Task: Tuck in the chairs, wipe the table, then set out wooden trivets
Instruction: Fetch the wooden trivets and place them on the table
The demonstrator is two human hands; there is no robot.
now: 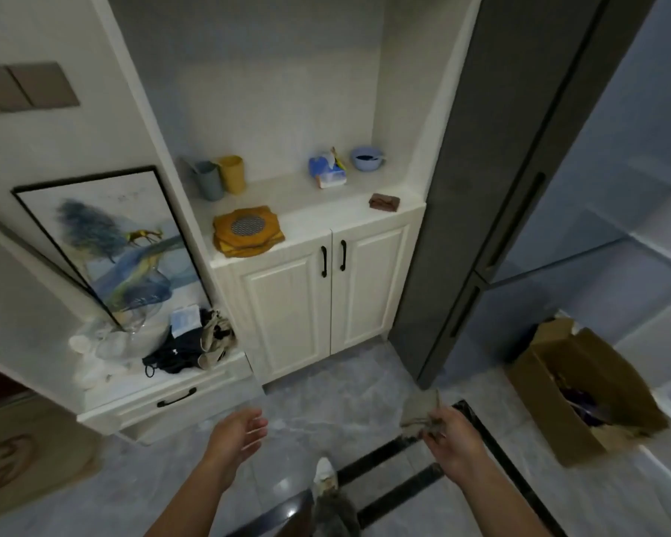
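A stack of wooden trivets, yellow-brown with a round metal mesh in the top one, lies on the white cabinet counter at its front left. My right hand is low at the right, above the floor, shut on a crumpled grey cloth. My left hand hangs open with fingers apart, holding nothing, well below and in front of the trivets.
On the counter stand a grey and a yellow cup, a blue tissue pack, a blue bowl and a small brown item. A dark fridge rises at the right, an open cardboard box beside it. A framed picture leans over a cluttered low drawer unit.
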